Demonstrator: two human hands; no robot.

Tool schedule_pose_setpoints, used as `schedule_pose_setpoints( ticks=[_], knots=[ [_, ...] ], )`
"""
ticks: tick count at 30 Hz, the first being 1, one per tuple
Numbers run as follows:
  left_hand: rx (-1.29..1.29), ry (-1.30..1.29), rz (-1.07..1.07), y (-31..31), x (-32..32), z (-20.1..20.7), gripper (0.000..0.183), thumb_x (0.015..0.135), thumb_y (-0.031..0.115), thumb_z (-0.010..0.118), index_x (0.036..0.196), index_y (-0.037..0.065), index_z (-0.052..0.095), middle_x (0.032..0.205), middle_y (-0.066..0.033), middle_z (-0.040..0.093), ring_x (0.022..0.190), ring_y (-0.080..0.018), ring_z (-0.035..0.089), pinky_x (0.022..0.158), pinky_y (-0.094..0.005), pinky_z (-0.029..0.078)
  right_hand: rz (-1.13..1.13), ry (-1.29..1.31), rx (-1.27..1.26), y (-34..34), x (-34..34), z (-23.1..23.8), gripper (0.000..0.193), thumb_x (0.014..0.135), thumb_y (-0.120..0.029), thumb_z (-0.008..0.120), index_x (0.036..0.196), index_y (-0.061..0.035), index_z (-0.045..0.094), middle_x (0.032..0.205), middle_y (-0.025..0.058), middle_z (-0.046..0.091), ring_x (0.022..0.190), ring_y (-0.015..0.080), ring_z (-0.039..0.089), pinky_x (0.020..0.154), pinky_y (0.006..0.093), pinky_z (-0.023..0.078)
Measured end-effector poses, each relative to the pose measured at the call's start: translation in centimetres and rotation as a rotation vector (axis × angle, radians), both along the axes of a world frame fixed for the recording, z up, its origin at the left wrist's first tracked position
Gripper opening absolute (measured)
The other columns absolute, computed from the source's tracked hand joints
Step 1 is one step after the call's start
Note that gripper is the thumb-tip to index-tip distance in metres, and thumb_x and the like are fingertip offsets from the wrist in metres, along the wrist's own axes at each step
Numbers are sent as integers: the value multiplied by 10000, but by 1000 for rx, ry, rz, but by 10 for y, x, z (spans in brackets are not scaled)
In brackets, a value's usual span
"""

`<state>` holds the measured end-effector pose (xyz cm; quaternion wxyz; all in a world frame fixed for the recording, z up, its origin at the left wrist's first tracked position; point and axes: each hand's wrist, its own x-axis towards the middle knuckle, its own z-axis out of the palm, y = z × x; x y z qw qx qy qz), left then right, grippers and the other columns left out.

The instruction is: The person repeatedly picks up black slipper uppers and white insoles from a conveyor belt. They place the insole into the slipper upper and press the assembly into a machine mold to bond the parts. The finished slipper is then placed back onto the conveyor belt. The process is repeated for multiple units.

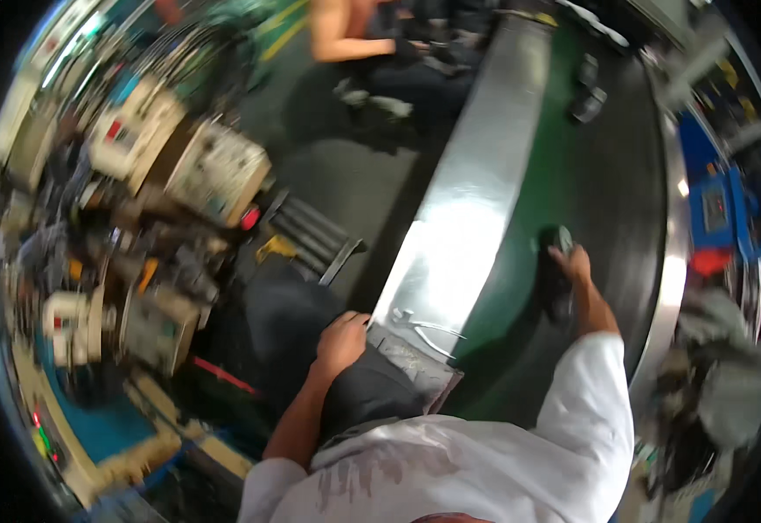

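Note:
My right hand (577, 264) reaches out over the dark conveyor belt (625, 192), fingers closed about a dark shoe (562, 237) with a paler grey end. Motion blur and shadow hide much of that shoe. Beside my dark-clothed leg, my left hand (342, 343) lies with its fingers loosely stretched at the near left edge of the shiny metal ledge (476, 200). It appears to hold nothing. A thin whitish cord or tool (428, 328) lies on the ledge's near end, next to a worn grey sheet (411, 359).
Farther along the belt lie dark-and-grey shoes (588, 105). Another person (354, 35) sits beyond the ledge on the left. Machines with beige control boxes (217, 172) crowd the left, near a dark slatted rack (311, 235). Blue equipment (719, 209) stands beyond the belt's right rail.

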<state>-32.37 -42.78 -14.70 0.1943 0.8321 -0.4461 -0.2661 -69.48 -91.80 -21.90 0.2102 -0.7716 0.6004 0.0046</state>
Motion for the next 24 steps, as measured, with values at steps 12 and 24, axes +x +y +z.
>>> schedule_pose_setpoints(
  ticks=[12, 24],
  knots=[
    [-148, 98, -63, 28, -1, -7, 247, 978, 91, 549, 1134, 8, 722, 1135, -213, 710, 1081, -415, 686, 932, -522, 555, -527, -621, 75, 261, -41, -23, 753, 894, -464, 869, 1343, 92, 633, 1217, 145, 725, 1044, 214, 695, 972, 375, 531],
    [-875, 631, 278, 34, 74, 96, 675, 995, 240, 736, 1584, 51, 466, 1514, -147, 554, 1362, -213, 566, 1144, -360, 440, -136, -1291, 1655, 396, 249, 111, 838, 1018, -724, 464, 1441, -12, 588, 1196, 227, 704, 965, 333, 722, 810, 421, 636]
  ],
)
